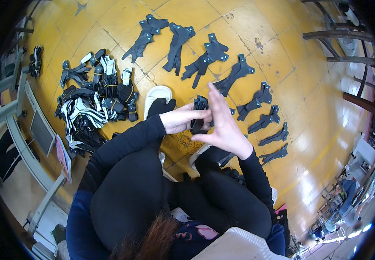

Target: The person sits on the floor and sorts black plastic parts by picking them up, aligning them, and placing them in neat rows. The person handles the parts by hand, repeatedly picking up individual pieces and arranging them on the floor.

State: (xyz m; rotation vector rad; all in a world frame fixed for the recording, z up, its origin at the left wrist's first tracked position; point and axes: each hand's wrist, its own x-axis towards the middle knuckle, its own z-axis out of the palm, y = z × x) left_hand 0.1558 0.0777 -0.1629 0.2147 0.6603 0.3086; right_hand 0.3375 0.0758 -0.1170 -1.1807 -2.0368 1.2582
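Observation:
Between my knees, my left hand (pixel 181 119) grips a stack of black cut pieces (pixel 200 104) that look like fabric or thin sheet. My right hand (pixel 226 128) is beside the stack, fingers stretched out and thumb apart. Its palm faces the stack; whether it touches is hard to tell. On the floor ahead, similar black pieces with small pale labels lie in an arc of separate piles, among them a forked pile (pixel 236 74) just beyond my right hand. Below my hands lies a heap of tan rubber bands (pixel 182 142).
At the left is a large heap of banded black and white bundles (pixel 85 110), with a small bundle (pixel 35 61) farther off. A pale shoe (pixel 152 93) on my left foot stands near the heap. Wooden chair or rack legs (pixel 339 34) stand at the far right, a metal frame (pixel 27 143) at the left.

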